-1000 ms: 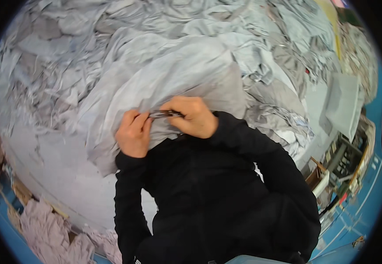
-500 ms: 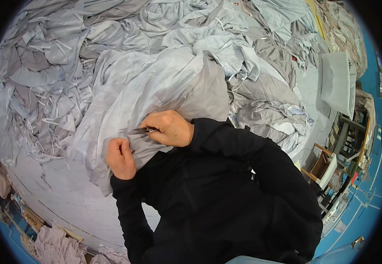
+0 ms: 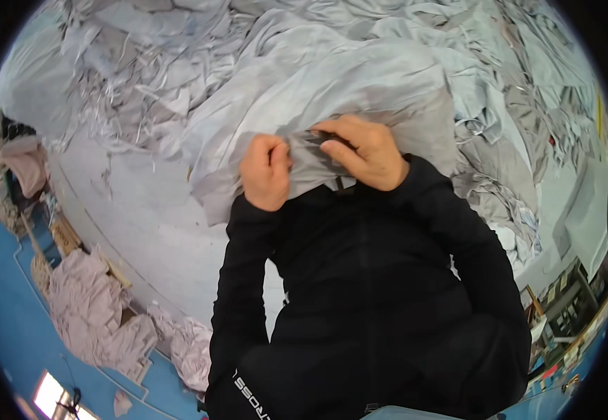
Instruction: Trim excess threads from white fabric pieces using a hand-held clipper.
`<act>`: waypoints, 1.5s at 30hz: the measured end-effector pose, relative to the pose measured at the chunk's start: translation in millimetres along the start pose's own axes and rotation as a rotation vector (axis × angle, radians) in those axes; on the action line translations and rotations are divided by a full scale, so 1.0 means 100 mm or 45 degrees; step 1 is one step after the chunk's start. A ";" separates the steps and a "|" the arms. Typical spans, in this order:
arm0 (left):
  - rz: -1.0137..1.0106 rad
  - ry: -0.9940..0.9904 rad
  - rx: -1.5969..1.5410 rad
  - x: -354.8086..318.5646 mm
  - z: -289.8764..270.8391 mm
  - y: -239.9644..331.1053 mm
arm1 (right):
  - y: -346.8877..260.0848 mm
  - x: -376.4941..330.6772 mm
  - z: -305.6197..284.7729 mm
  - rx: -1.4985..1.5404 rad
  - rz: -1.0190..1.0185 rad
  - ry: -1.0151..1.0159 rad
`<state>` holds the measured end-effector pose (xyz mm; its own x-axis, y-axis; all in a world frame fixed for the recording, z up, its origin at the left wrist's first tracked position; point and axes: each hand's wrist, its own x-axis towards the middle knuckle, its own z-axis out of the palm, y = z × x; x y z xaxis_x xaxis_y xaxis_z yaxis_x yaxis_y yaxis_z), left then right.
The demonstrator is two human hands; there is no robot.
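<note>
Pale grey fabric (image 3: 346,77) spreads in loose folds in front of me, its near edge up against my black jacket. My left hand (image 3: 265,171) is closed in a fist, pinching that near edge. Just to the right, my right hand (image 3: 370,150) holds a pair of dark thread snips (image 3: 317,138) low over the cloth. The blades point toward my left hand and are partly lost against the fabric; whether they touch it I cannot tell. A gap of a few finger widths separates the two hands.
Heaped grey cloth with white ties (image 3: 129,91) covers the far side of the pale work table (image 3: 157,217). More crumpled fabric (image 3: 493,210) lies at the right. Past the left edge, pinkish fabric (image 3: 90,301) is piled above the blue floor (image 3: 10,308).
The view has swung, so table and hands appear farther right and higher. The snips have turned partly into the right hand, showing less blade. The left hand keeps its pinch on the fabric.
</note>
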<state>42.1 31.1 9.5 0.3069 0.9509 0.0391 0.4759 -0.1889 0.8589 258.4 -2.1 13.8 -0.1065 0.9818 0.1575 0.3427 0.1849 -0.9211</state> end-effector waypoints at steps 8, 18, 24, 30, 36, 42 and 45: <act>-0.080 0.064 -0.106 -0.09 -0.03 -0.09 | -0.02 0.01 0.18 -0.314 -0.173 -0.018; 0.045 0.101 0.029 -0.10 -0.01 -0.09 | -0.08 0.06 0.29 -0.526 -0.307 0.010; 0.138 0.131 0.095 -0.08 -0.02 -0.04 | -0.12 0.08 0.25 -0.534 -0.304 -0.049; 0.156 0.140 0.096 -0.07 -0.01 -0.04 | -0.13 0.09 0.21 -0.541 -0.288 -0.076; 0.135 0.144 0.088 -0.08 -0.01 -0.05 | -0.14 0.11 0.17 -0.545 -0.301 -0.017; 0.134 0.160 0.071 -0.09 -0.01 -0.05 | -0.17 0.15 0.18 -0.591 -0.330 -0.094; 0.143 0.175 0.069 -0.08 0.00 -0.04 | -0.16 0.16 0.18 -0.621 -0.331 -0.133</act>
<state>37.9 24.2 6.2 0.2472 0.9468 0.2060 0.4901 -0.3055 0.8164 234.2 9.6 24.3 -0.3283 0.8962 0.2983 0.6821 0.4434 -0.5815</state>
